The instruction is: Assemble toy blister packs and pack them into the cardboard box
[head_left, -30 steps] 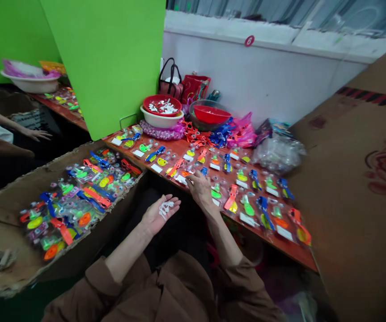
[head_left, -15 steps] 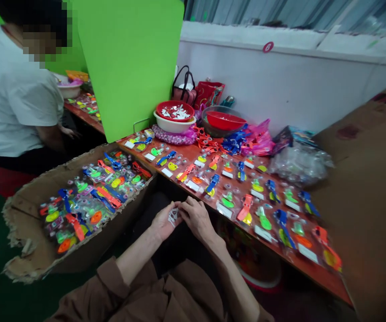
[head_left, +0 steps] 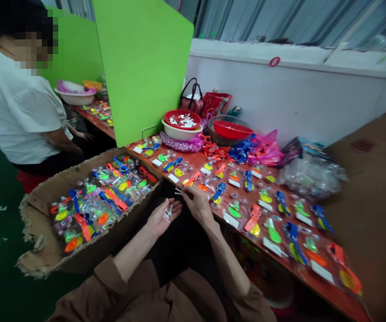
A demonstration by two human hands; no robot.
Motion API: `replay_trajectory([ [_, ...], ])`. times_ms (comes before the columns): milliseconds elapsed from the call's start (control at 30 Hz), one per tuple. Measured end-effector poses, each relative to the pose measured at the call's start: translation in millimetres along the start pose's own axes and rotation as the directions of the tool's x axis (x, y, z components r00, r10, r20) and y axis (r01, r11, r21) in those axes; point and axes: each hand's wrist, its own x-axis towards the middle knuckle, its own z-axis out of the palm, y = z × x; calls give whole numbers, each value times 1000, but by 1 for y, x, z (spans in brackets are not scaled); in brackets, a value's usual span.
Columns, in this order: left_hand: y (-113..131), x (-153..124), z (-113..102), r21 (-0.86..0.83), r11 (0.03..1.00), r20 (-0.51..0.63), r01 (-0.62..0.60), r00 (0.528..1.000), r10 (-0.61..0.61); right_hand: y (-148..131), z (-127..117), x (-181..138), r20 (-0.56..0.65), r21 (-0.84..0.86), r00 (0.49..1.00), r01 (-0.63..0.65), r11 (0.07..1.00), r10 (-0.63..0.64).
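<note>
Palm up and slightly cupped, my left hand (head_left: 157, 219) holds several small white plastic pieces (head_left: 167, 214). My right hand (head_left: 197, 203) is closed in a pinch on a slim white plastic piece (head_left: 178, 191), just above and to the right of the left hand. It is held at the front edge of the red-brown table (head_left: 209, 157). Beyond it, clear packs lie in rows, with orange straps (head_left: 253, 218), blue straps (head_left: 218, 191), yellow and green parts, and white cards (head_left: 231, 220). The exact kind of the white pieces is too small to tell.
A torn cardboard box (head_left: 35, 221) full of similar packs stands at my left. Behind the table's packs are a red basin (head_left: 182, 117) of white pieces, loose blue straps (head_left: 241, 152) and clear bags (head_left: 310, 172). A green divider (head_left: 142, 67) separates a seated person (head_left: 21, 112).
My right hand has moved up and away from the left palm with a white piece in its fingers. My left fingers have spread flatter. The camera view has shifted slightly.
</note>
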Motion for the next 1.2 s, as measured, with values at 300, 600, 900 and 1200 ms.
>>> replay_trajectory([
  [300, 13, -7, -16, -20, 999, -37, -30, 999, 29, 34, 41, 75, -35, -130, 996, -88, 988, 84],
  [600, 12, -1, -22, -51, 999, -32, -20, 999, 18, 40, 44, 80, -56, -268, 991, -129, 955, 118],
  [900, 6, 2, -33, -42, 999, -25, -28, 999, 27, 29, 74, 135, 49, -215, 996, -56, 975, 68],
  [1200, 19, 1, -45, -51, 996, -47, -70, 997, 67, 22, 99, 169, 134, -370, 987, -34, 929, 89],
])
